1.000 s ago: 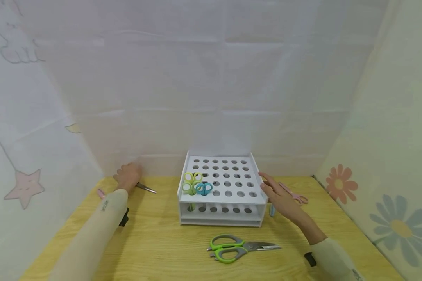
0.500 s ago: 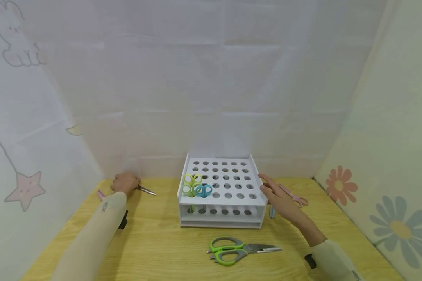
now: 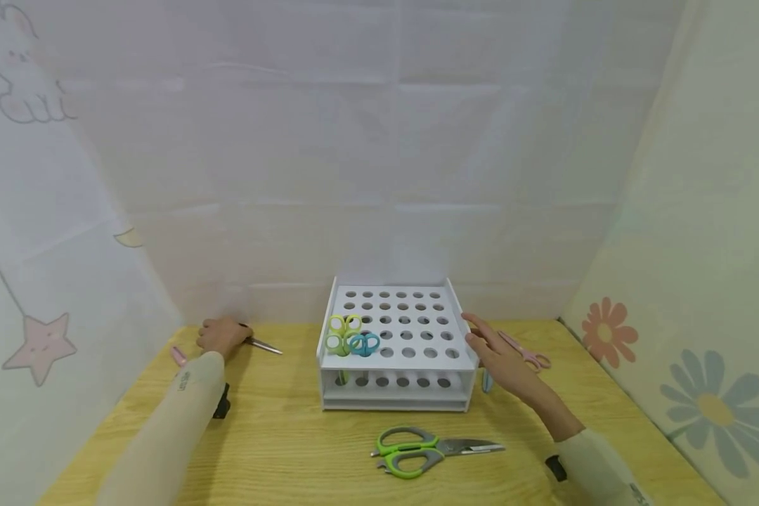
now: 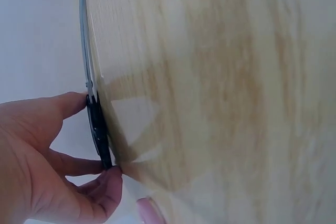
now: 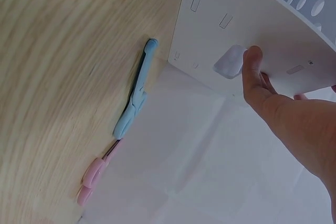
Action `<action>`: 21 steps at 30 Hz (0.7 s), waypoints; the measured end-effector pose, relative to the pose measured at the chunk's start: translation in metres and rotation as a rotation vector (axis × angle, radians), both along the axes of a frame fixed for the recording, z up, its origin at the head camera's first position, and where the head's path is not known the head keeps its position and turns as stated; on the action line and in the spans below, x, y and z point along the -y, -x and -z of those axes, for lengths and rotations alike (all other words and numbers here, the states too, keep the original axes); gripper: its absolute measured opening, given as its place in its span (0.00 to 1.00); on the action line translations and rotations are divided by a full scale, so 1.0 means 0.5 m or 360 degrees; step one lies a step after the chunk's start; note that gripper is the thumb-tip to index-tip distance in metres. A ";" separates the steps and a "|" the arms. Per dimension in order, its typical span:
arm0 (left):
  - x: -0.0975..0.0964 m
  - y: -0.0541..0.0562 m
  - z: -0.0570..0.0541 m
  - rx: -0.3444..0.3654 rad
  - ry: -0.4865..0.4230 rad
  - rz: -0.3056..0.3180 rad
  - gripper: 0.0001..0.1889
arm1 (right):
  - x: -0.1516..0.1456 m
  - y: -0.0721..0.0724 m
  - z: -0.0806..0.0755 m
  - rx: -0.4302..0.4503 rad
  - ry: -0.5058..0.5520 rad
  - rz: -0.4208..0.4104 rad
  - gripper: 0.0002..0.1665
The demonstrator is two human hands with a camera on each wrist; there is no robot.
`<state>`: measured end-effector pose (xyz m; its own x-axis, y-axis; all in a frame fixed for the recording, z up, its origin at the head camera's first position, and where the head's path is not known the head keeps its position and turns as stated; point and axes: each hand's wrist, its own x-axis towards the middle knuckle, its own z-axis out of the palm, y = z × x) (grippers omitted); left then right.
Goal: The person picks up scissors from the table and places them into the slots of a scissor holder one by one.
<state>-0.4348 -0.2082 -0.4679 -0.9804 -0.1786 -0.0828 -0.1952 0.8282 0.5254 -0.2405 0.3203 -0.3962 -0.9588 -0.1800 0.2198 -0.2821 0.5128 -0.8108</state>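
At the back left of the table my left hand (image 3: pixel 223 336) pinches the black handles of a pair of scissors (image 4: pixel 98 124), thumb on one side and fingertips on the other. The scissors lie by the tabletop, their metal blades (image 3: pixel 267 346) pointing right. My right hand (image 3: pixel 501 357) rests against the right side of a white rack (image 3: pixel 388 362) with rows of round holes; its fingers look fairly straight, and the thumb touches the side panel (image 5: pixel 210 30) near a cut-out. Yellow-green scissors (image 3: pixel 344 336) and teal scissors (image 3: pixel 364 344) stand in holes at the rack's front left.
Green-and-grey kitchen scissors (image 3: pixel 411 450) lie in front of the rack. To the right are pink scissors (image 3: pixel 528 353) and light-blue scissors (image 5: pixel 135 95). Something pink (image 3: pixel 178 355) lies by my left forearm. Cloth walls (image 3: pixel 379 140) bound the table (image 3: pixel 278 450) at the back and sides.
My left hand has come down and slightly nearer at the black-handled scissors, with its fingers settling on the handles. The right hand stays at the rack's side. The head view has shifted slightly.
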 end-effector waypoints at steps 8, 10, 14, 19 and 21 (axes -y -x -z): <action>0.007 -0.006 0.002 -0.0084 -0.0179 0.0033 0.34 | -0.001 0.002 -0.003 0.0019 -0.0002 -0.0019 0.34; 0.009 0.002 0.011 -0.0123 -0.0278 0.0058 0.32 | -0.003 0.000 -0.003 0.0029 0.0009 -0.0020 0.34; 0.008 0.016 0.033 -0.0191 -0.0511 0.0079 0.22 | -0.006 -0.001 0.003 0.0037 0.0011 -0.0021 0.34; -0.001 0.017 0.038 -0.0253 -0.0779 0.0076 0.13 | -0.005 0.002 0.004 0.0036 0.0005 -0.0039 0.34; -0.007 0.016 0.033 -0.0266 -0.0908 0.0097 0.13 | -0.004 0.003 0.002 0.0035 0.0017 -0.0043 0.34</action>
